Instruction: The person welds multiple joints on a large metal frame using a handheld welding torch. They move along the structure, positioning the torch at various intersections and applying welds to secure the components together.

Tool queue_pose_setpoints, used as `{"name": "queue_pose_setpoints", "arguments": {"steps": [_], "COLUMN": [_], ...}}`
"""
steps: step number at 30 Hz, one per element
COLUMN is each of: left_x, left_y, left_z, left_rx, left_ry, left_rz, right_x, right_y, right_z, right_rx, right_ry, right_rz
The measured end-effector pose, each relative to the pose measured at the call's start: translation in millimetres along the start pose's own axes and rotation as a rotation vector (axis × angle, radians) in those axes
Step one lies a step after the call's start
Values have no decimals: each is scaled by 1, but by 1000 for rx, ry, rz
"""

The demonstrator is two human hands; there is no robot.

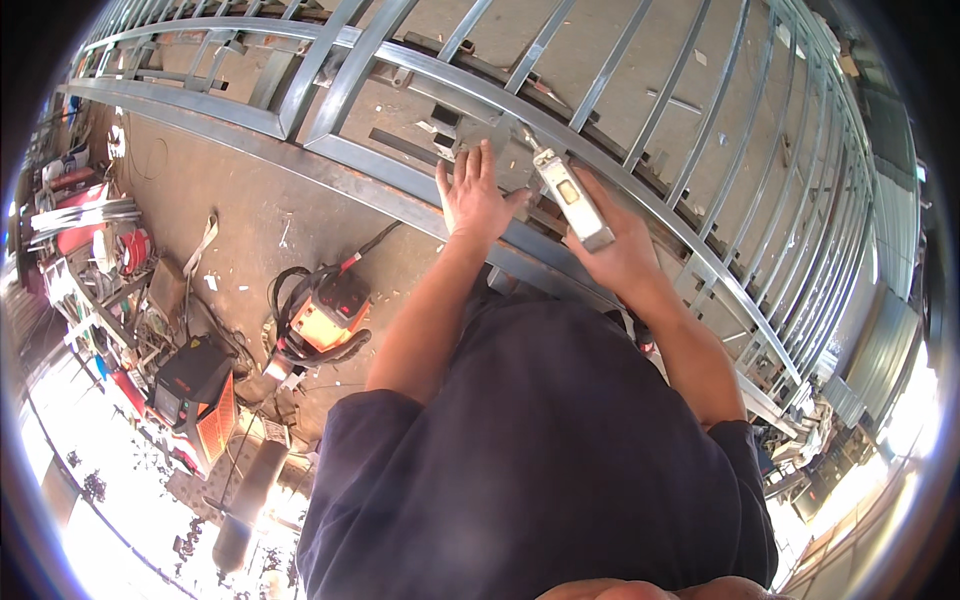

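The largest item, a metal frame (602, 153) of parallel bars, spans the upper view. A white handheld tool (577, 205), tip angled toward the frame, fills the right hand's (625, 243) firm grip, presumably for control. The left hand (474, 207), empty, fingers spread, overlies the frame, perhaps steadying; contact is unclear.

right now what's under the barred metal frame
Through gaps in the metal frame, floor and a white scrap show; anything directly beneath the metal itself is covered and unseen.

I count: bare hands (474, 207) (625, 250), two, upper centre; slim whitish boxy tool (580, 208), one, beside; orange-and-black boxy machines (332, 308) (195, 382), two, lower left.
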State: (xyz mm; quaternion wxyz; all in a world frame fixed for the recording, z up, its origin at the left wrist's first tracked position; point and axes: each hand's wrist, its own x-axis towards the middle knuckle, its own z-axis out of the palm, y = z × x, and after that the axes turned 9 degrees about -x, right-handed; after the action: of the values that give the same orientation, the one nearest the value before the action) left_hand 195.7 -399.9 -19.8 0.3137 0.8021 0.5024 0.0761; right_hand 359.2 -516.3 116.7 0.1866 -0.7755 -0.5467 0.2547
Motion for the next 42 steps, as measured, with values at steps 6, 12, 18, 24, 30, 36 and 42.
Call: {"name": "queue_pose_setpoints", "arguments": {"steps": [6,12,18,24,30,36,42], "left_x": [0,0,0,0,0,0,0], "left_y": [1,2,0,-1,-2,-3,-2], "left_z": [-3,-6,-6,-5,-3,-4,-6], "left_rx": [-24,-27,-43,-41,-21,-8,-27], "left_ry": [10,-17,-30,-49,-22,-80,-91], "left_rz": [1,-22,-18,-32,-3,-26,-37], "right_x": [19,23,20,16,16,12,10], "right_y": [-3,-2,-7,-7,-10,-6,-7], "right_z": [34,42,47,53,52,52,47], "right_rx": [-132,-179,-240,-300,-301,-285,-294], "right_ry": [66,99,74,67,59,57,31], "right_rz": [-48,-78,-26,-16,9,23,35]}}
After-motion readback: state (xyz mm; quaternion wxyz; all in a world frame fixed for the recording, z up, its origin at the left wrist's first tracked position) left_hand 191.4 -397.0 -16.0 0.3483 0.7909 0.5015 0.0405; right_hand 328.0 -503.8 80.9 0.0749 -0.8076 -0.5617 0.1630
